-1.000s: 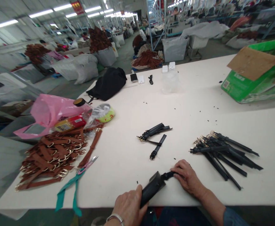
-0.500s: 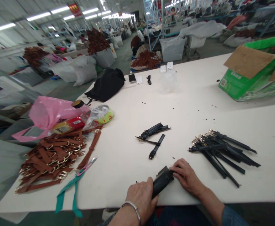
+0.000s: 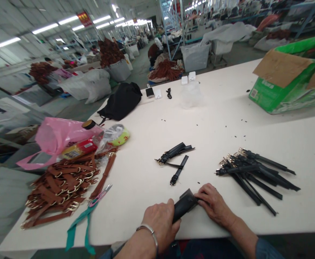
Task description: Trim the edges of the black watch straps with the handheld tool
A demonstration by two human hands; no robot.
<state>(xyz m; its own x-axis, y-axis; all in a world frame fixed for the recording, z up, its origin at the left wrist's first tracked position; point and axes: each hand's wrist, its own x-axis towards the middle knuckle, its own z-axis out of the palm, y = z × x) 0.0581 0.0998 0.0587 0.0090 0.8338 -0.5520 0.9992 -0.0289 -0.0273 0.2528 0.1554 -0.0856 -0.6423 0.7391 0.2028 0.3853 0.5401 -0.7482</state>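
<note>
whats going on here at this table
A person works at a white table with bare hands. The left hand grips the near end of a black leather piece, and the right hand holds its far end; what the piece is exactly is hard to tell. A pile of black straps lies to the right, a few loose black straps lie just beyond the hands, and a heap of brown straps with scissors lies to the left.

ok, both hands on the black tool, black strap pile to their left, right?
No. In the head view the left hand and right hand are on the black tool, but the black strap pile lies to their right.
</note>
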